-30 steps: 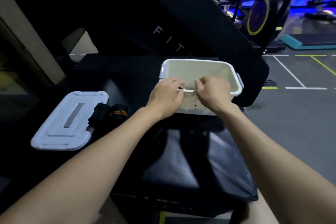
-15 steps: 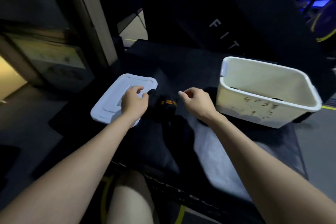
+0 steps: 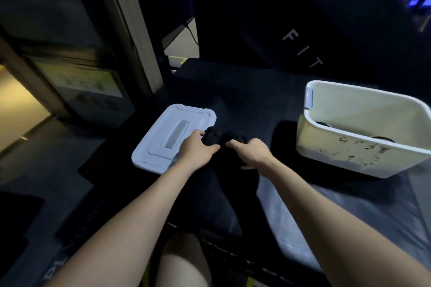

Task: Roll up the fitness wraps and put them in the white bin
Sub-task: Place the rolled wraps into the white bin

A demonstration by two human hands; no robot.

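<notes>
While both of your hands are down on the dark bundle of fitness wraps (image 3: pixel 215 138), take a moment to sort out which piece you actually have. The wraps lie on the black padded bench (image 3: pixel 291 207), touching the right edge of the white lid (image 3: pixel 163 137) and well apart from the white bin (image 3: pixel 363 154), which sits at about three o'clock from them. Your left hand (image 3: pixel 197 149) has its fingers curled over the left lump of fabric; your right hand (image 3: pixel 250 152) has its fingers bent onto the right lump, index finger pointing toward nine o'clock. Whether either hand has truly closed round a wrap or only rests on it, I cannot tell, since the cloth is black on black.

To do this step well, I would separate one wrap from the pile first, then find its free end. Pin that end with one hand and turn the roll with the other, keeping the edges lined up so it does not cone out. Keep tension as you go; a slack roll will likely spring open in the bin. Dark shapes already lie at the bin's bottom, probably rolled wraps, so you seem partway through.
</notes>
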